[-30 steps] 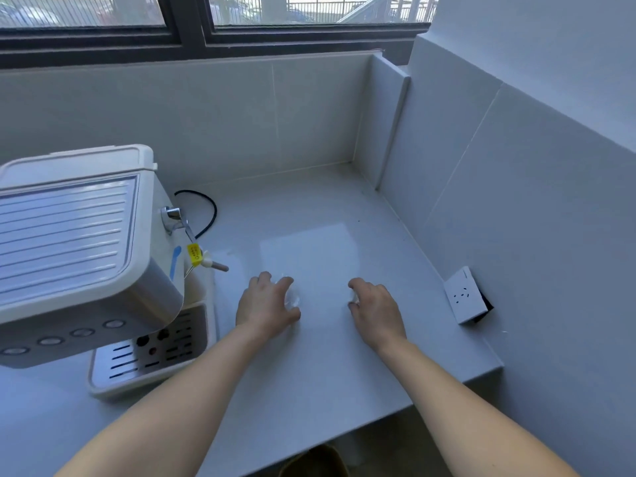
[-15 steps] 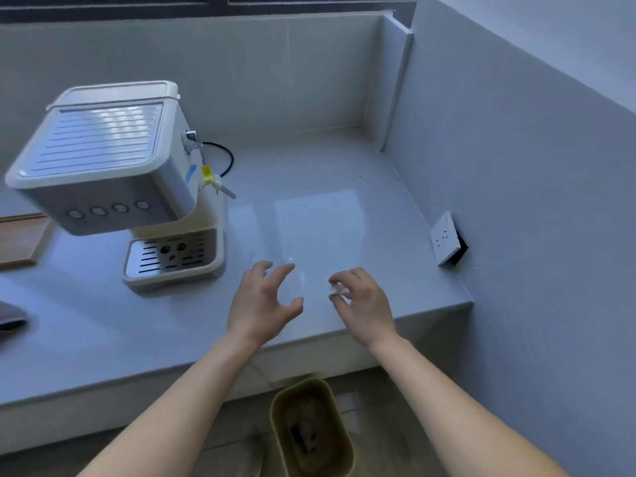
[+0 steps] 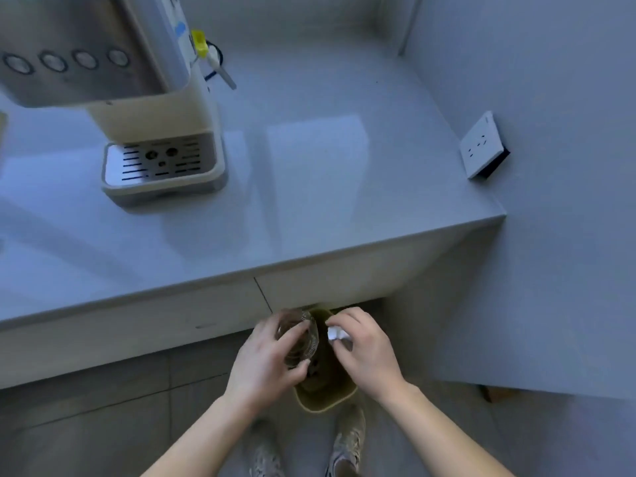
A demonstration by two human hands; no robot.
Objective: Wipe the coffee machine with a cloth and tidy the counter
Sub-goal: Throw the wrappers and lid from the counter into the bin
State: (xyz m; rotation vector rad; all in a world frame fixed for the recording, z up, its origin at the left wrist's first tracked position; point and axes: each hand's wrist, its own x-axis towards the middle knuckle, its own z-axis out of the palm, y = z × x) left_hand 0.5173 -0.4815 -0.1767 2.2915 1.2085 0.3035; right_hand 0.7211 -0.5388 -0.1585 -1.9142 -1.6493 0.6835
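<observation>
Both hands low, forearms bare, reaching forward below the front edge of the desk.
Left hand (image 3: 272, 352): fingers curled, grip closed on a clear crumpled item. Right hand (image 3: 366, 349): fingertips pinching a small white scrap; hands close together, not touching.

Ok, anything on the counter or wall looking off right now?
Yes: the wall socket on the right wall sits askew, one side lifted off the tile with a dark gap behind it. The counter around the coffee machine shows no spills.
</observation>
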